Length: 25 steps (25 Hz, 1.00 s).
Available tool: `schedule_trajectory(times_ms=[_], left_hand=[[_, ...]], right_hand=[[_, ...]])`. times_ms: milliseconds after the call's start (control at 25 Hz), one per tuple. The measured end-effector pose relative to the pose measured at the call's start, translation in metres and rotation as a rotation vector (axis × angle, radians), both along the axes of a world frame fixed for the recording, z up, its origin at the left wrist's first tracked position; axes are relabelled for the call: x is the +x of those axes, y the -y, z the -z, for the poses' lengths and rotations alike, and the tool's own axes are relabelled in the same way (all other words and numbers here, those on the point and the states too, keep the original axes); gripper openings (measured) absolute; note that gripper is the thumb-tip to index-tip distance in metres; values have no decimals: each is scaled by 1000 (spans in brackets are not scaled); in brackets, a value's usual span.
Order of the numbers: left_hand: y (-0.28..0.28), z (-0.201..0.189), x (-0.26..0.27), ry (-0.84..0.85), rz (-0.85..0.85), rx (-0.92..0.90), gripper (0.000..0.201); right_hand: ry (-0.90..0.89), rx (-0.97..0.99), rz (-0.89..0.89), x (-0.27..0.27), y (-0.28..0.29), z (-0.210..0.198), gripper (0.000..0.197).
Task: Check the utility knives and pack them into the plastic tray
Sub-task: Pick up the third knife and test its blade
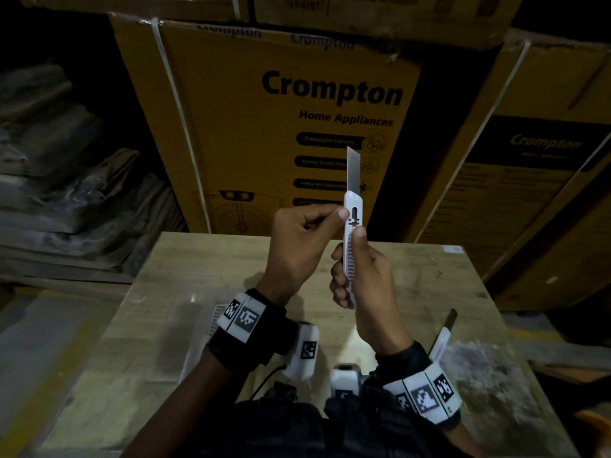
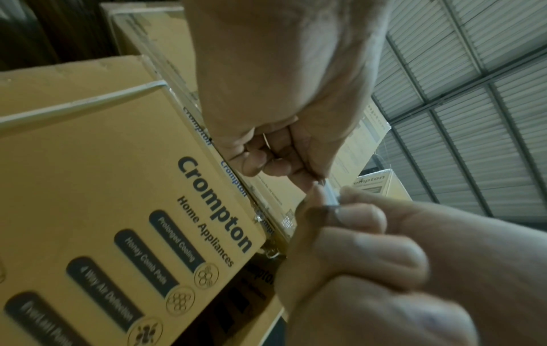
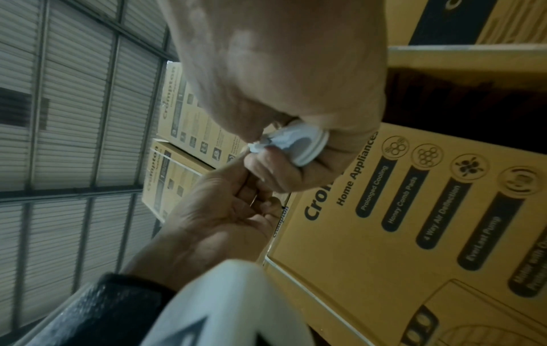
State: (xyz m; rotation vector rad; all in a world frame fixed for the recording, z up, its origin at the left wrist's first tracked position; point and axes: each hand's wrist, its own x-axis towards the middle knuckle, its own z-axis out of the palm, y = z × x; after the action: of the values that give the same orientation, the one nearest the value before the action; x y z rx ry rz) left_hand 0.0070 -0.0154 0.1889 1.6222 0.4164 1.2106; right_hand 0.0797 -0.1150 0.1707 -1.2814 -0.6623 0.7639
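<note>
I hold a white utility knife [image 1: 353,203] upright above the table, its steel blade [image 1: 353,170] pushed well out and pointing up. My right hand [image 1: 363,276] grips the handle, thumb on the slider. My left hand [image 1: 307,239] has curled fingers and pinches the knife's upper casing from the left. In the right wrist view, the knife's butt end [image 3: 302,145] shows inside my right hand [image 3: 281,70], with my left hand [image 3: 213,222] below it. The left wrist view shows a sliver of the knife [image 2: 330,194] between both hands. A pale plastic tray [image 1: 198,342] lies under my left wrist.
A second utility knife [image 1: 444,335], blade out, lies on the wooden table [image 1: 198,259] beside my right wrist. Large Crompton cardboard boxes [image 1: 264,127] stand stacked right behind the table. Wrapped bundles [image 1: 66,193] are piled at the left.
</note>
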Motion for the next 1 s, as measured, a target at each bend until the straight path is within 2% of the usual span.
schedule_trajectory(times_ms=[600, 800, 920, 1000], left_hand=[[-1, 53, -42, -97, 108, -151, 14], [-6, 54, -43, -98, 114, -219, 14], [-10, 50, -47, -92, 82, -210, 21], [-11, 53, -49, -99, 51, -199, 16]], right_hand=[[-162, -120, 239, -61, 2, 37, 52], [-195, -122, 175, -65, 0, 37, 46], [-120, -156, 121, -62, 0, 37, 46], [-94, -209, 107, -58, 1, 38, 51]])
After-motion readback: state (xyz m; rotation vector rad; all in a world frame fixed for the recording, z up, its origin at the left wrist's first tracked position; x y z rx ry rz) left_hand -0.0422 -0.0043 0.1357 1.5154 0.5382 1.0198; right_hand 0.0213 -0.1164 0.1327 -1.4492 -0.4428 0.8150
